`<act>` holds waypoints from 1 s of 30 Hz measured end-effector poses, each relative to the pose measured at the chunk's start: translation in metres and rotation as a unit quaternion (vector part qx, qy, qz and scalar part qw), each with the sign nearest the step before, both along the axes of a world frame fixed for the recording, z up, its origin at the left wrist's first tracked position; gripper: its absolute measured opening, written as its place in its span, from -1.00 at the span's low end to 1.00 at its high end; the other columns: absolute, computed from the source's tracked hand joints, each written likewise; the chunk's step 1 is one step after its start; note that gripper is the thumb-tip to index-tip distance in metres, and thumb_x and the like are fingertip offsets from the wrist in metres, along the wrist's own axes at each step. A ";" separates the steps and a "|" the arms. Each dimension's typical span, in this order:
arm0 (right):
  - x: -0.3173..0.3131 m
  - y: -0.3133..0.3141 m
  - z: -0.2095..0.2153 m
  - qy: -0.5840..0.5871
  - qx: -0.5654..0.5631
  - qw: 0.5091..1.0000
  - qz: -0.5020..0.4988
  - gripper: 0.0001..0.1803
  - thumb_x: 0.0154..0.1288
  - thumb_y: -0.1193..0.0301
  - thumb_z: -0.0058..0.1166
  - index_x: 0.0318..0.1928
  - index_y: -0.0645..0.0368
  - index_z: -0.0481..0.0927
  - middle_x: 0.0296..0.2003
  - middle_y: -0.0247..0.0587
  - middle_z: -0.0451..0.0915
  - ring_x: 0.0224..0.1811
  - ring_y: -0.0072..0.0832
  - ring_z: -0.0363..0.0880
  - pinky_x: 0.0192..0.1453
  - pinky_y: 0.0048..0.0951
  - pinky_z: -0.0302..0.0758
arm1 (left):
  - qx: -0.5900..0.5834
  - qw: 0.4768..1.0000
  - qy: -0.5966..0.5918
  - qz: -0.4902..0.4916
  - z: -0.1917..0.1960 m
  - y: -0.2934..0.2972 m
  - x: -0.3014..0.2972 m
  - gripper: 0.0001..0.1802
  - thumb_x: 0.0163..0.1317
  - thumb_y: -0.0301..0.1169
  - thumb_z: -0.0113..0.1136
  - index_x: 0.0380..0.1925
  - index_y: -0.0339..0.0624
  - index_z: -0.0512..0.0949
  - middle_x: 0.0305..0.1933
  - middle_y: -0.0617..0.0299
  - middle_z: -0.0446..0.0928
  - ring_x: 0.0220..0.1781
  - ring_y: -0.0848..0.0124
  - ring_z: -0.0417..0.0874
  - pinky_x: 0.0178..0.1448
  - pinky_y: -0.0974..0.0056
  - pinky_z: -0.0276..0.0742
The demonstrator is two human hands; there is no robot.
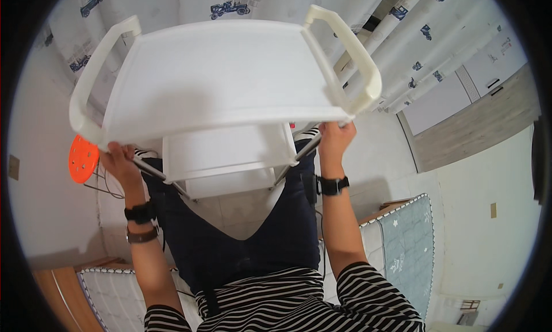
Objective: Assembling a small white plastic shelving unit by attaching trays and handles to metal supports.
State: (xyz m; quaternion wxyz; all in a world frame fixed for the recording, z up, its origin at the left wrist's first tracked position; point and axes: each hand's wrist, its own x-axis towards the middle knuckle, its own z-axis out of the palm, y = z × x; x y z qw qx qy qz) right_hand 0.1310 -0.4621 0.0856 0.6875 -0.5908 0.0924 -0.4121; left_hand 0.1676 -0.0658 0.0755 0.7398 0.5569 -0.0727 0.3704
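In front of me stands a white tiered cart with metal poles. Its top tray (pixel 224 73) has a cream handle (pixel 86 84) along the left side and another handle (pixel 359 58) along the right. My left hand (pixel 121 162) is closed round the near left corner of the top tray, where a pole meets it. At the near right corner my right hand (pixel 336 139) grips the same tray, its fingers partly hidden under the edge. Below, a middle shelf (pixel 230 148) and a lower shelf (pixel 233 183) show between my legs, with nothing visible on them.
An orange round stool (pixel 84 159) stands at the left, close to my left hand. A white curtain (pixel 172 4) with vehicle prints hangs behind the cart. Beds with quilted covers (pixel 408 245) lie on both sides behind me. A grey and white cabinet (pixel 460 107) is at the right.
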 end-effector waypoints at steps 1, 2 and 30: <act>0.011 0.000 0.000 0.007 0.003 1.000 0.014 -0.91 0.13 0.57 0.03 -0.46 0.26 0.40 -0.66 -0.41 0.34 -0.70 -0.68 0.24 -0.65 -0.61 0.14 | 0.001 1.000 -0.002 0.001 0.002 0.000 0.008 -0.72 0.31 -0.17 -0.02 -0.34 -0.16 0.30 -0.61 0.42 0.16 -0.65 0.64 0.13 -0.59 0.48 0.07; 0.019 -0.001 0.001 0.013 0.004 1.000 0.027 -0.90 0.14 0.55 0.04 -0.46 0.26 0.40 -0.66 -0.41 0.33 -0.70 -0.69 0.22 -0.66 -0.60 0.12 | 0.007 1.000 0.012 -0.004 0.000 -0.001 0.013 -0.72 0.31 -0.17 -0.01 -0.31 -0.16 0.31 -0.61 0.42 0.16 -0.65 0.63 0.13 -0.58 0.48 0.08; 0.048 -0.006 0.008 0.048 -0.035 0.998 0.003 -0.89 0.14 0.52 -0.01 -0.48 0.30 0.44 -0.67 -0.36 0.38 -0.70 -0.66 0.29 -0.64 -0.59 0.22 | 0.009 0.999 0.024 -0.033 -0.005 0.001 0.044 -0.73 0.32 -0.21 -0.02 -0.28 -0.21 0.30 -0.63 0.40 0.18 -0.66 0.62 0.16 -0.61 0.49 0.08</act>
